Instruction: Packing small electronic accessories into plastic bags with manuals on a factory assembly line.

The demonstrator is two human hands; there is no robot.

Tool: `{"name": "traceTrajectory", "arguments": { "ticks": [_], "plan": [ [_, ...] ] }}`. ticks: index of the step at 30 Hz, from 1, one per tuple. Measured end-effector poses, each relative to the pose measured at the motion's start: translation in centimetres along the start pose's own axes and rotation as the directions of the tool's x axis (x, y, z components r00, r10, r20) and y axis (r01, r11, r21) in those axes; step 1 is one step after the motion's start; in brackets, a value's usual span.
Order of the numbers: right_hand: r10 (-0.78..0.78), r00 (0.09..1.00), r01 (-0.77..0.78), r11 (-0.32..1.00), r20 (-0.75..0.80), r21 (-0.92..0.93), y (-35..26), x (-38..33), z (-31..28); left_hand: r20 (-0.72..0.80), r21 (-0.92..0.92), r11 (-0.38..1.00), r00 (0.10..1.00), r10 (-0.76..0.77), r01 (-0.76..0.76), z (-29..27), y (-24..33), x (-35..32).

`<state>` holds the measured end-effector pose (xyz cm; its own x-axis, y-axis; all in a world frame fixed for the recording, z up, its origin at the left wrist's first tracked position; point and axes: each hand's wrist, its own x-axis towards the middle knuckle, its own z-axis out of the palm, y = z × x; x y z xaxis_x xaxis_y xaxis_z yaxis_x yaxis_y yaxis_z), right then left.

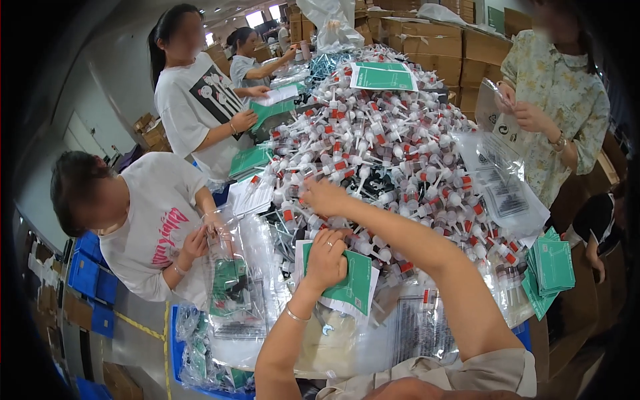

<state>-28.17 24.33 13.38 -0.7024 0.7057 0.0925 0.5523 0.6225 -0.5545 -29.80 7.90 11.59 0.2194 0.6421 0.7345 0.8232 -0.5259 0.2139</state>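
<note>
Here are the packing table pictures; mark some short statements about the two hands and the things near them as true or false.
1. The left hand holds a green card. True.
2. The right hand reaches into the pile of pump bottles. True.
3. The right hand holds scissors. False: no scissors show; it is at the bottles.
4. The bottles have blue collars. False: the collars are red.
5. A stack of green cards lies at the right of the table. True.

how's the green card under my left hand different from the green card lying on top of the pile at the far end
The near green card is pinned by the left hand and partly covered by it; the far green card lies untouched and fully in view. The near one rests low by the clear bags; the far one sits atop the heap of pump bottles. Both are green with white edges.
</note>
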Motion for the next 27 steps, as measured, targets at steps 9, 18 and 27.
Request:
{"name": "traceTrajectory", "arguments": {
  "ticks": [9, 18, 27],
  "plan": [
    [-0.088, 0.992, 0.119, 0.912, 0.095, -0.393, 10.4, -7.1, -6.7, -0.078, -0.073, 0.997, 0.997, 0.014, -0.020, 0.2, -0.7, 0.1],
    [0.098, 0.982, -0.028, 0.921, 0.162, -0.388, 12.6, -4.4, -9.7, -0.137, -0.154, 0.987, 0.990, 0.017, -0.038, 0.5, -0.5, -0.1],
    [0.003, 0.944, 0.112, 0.938, 0.329, -0.330, 7.8, -5.4, -5.0, -0.210, -0.439, 0.891, 0.952, -0.224, 0.113, 0.7, -2.3, -1.5]
  ]
}}
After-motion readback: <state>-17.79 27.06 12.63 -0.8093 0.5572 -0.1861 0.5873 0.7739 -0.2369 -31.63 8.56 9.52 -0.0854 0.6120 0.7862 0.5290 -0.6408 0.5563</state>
